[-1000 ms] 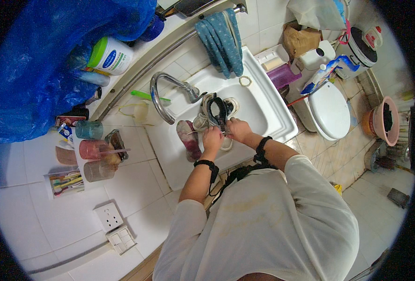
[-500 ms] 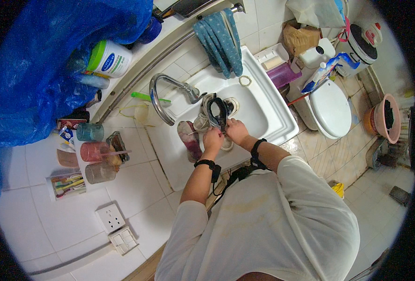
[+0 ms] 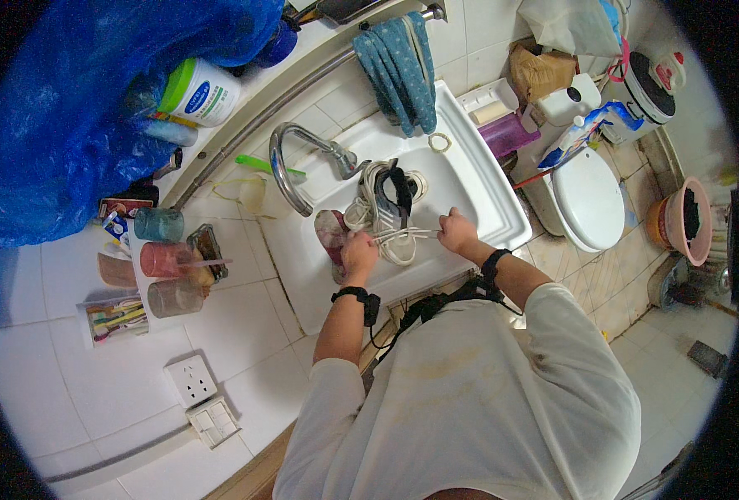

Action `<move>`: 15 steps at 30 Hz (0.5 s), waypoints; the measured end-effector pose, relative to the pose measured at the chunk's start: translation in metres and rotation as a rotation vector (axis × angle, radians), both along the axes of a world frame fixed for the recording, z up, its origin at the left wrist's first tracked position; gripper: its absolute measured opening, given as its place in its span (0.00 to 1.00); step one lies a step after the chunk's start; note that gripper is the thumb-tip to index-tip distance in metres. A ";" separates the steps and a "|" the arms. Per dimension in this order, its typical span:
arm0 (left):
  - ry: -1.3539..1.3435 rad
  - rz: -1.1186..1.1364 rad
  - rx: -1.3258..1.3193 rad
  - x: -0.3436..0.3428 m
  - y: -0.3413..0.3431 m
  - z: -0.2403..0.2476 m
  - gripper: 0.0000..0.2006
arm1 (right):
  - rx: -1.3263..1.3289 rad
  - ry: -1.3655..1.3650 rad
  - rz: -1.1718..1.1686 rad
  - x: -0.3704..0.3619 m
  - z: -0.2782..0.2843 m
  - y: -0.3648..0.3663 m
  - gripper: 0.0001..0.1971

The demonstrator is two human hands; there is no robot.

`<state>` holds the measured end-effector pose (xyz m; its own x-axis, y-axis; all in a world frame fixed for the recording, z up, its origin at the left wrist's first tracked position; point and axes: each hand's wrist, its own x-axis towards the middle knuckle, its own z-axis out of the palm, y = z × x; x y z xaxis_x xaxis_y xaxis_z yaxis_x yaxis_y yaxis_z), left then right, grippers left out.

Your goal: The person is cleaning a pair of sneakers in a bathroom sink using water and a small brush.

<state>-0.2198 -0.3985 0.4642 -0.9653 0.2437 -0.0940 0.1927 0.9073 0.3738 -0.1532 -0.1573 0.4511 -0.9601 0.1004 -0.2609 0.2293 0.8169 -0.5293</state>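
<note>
A white-and-grey shoe with a dark lining (image 3: 389, 207) rests in the white sink (image 3: 459, 218), its toe toward me. My left hand (image 3: 359, 253) and my right hand (image 3: 458, 230) are closed on the pale shoelace (image 3: 420, 233), which stretches between them across the shoe's front. Left of the shoe, close to my left hand, lies a white-and-dark-red shoe (image 3: 331, 233). Part of another pale shoe (image 3: 418, 185) shows behind the laced one. What sits inside my closed fingers is hidden.
Over the sink arches a chrome faucet (image 3: 279, 167). A green-handled brush (image 3: 261, 163) lies by the faucet, and a blue towel (image 3: 396, 77) hangs on a rail. Cups (image 3: 162, 260) stand on a wall shelf at left. At right is a white toilet (image 3: 588, 200).
My hands were close together at the shoe's front; they have moved apart, the right one to the right, the left one to the left. The shoelace now shows drawn out between them.
</note>
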 end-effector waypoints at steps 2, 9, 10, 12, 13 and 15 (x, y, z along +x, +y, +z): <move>-0.127 0.046 -0.107 -0.006 -0.020 -0.003 0.06 | 0.019 -0.094 0.026 -0.004 -0.002 0.008 0.09; -0.025 -0.054 -0.099 -0.004 -0.017 0.002 0.10 | 0.100 -0.028 0.090 -0.027 0.028 -0.011 0.12; 0.081 -0.145 -0.028 -0.001 0.002 0.018 0.09 | 0.101 -0.030 0.078 -0.028 0.031 -0.014 0.12; 0.085 -0.239 -0.022 0.001 0.014 0.025 0.09 | 0.051 0.273 0.190 -0.029 0.037 -0.030 0.12; 0.084 -0.350 -0.010 0.001 0.023 0.028 0.09 | 0.072 0.283 0.272 -0.030 0.023 -0.040 0.12; 0.066 -0.332 -0.078 0.005 0.036 0.032 0.10 | 0.083 0.225 0.267 -0.033 -0.001 -0.053 0.12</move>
